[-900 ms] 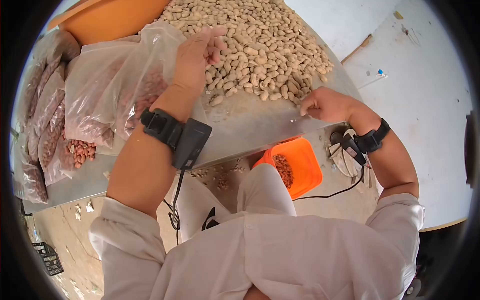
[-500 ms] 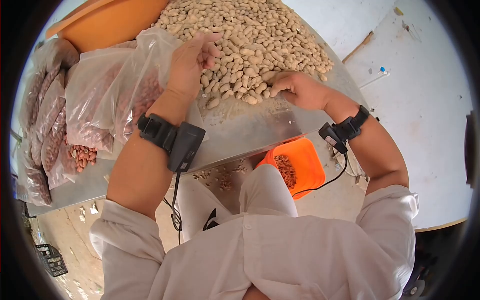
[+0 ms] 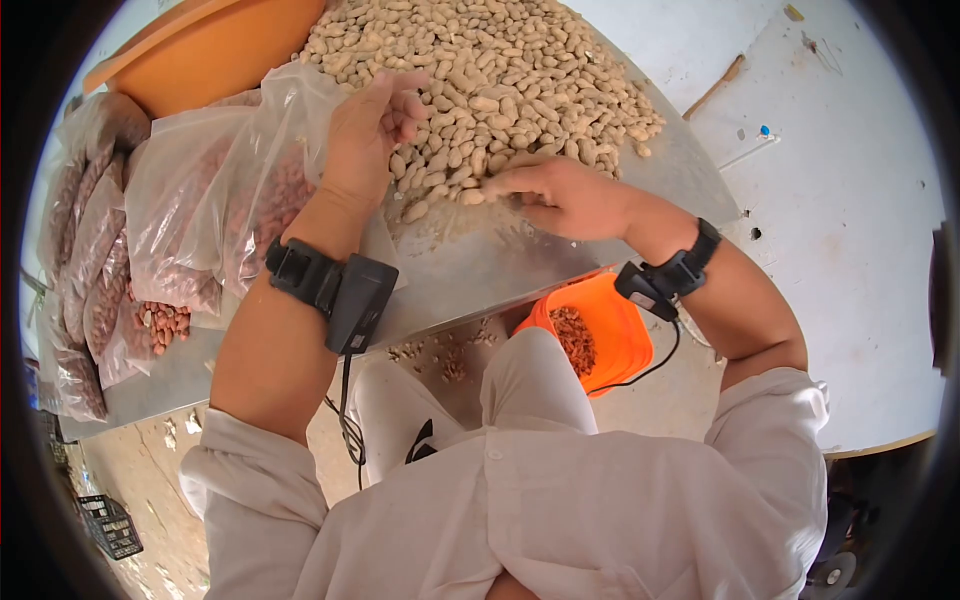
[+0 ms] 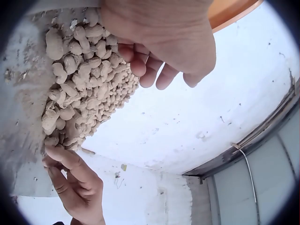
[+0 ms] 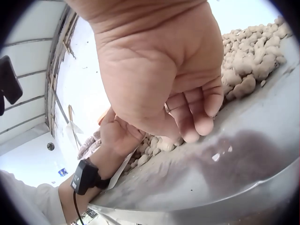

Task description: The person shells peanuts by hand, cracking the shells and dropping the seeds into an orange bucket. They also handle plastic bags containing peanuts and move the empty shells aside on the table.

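Note:
A large heap of unshelled peanuts (image 3: 500,90) covers the far part of the metal table (image 3: 450,270). My left hand (image 3: 362,135) hovers at the heap's left edge, fingers loosely curled and holding nothing; the left wrist view shows its palm. At the heap's near edge is my right hand (image 3: 580,200), its index finger stretched toward a peanut (image 3: 472,197). In the right wrist view the fingers (image 5: 187,124) of that hand are relaxed above the tabletop, and the thumb overlaps peanuts behind it.
Clear plastic bags (image 3: 190,200) of reddish peanut kernels lie on the left, with loose kernels (image 3: 165,325) near them. An orange basin (image 3: 210,55) stands behind the bags. Below the table edge, an orange bucket (image 3: 625,335) holds reddish bits. A black crate (image 3: 110,525) sits on the floor.
My right hand has moved left along the heap's near edge, from its right corner toward the middle. My left hand has drifted slightly left and down.

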A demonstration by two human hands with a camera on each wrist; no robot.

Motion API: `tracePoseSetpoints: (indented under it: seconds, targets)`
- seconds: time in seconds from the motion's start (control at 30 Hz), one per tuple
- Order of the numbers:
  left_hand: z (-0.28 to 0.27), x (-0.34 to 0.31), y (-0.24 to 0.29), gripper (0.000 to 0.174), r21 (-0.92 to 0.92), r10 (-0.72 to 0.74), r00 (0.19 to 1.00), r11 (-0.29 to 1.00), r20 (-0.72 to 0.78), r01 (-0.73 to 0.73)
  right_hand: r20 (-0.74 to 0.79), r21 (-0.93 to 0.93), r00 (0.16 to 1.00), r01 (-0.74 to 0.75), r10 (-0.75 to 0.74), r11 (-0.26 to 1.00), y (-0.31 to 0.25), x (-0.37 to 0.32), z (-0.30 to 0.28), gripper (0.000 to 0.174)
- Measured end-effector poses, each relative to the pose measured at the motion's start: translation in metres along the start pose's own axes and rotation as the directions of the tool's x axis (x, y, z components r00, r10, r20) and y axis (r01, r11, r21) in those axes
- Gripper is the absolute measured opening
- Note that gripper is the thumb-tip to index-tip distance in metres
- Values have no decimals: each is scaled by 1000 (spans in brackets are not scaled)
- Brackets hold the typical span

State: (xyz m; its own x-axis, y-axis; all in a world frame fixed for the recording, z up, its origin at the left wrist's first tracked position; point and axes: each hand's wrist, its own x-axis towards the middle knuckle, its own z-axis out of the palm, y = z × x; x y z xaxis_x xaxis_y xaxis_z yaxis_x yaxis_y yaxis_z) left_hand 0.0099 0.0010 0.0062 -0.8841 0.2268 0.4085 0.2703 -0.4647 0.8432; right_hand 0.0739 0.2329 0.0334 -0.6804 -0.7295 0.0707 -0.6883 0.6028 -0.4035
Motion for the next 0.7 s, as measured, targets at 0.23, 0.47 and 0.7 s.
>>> tracePoseSetpoints:
  seconds: [0.23, 0.47, 0.7]
  targets:
    - [2, 0, 3, 41, -17, -30, 999, 999, -17, 30, -216, -4, 976, 10, -11, 1000, 2, -10, -7, 28]
    - [3, -1, 2, 43, -11, -28, 1000, 1000, 0, 28, -352, -87, 841, -466, 411, 880, 35, -51, -40, 28]
    - [5, -4, 5, 44, -311, -122, 975, 934, 183, 175, -305, -341, 952, -143, 34, 929, 58, -43, -26, 32]
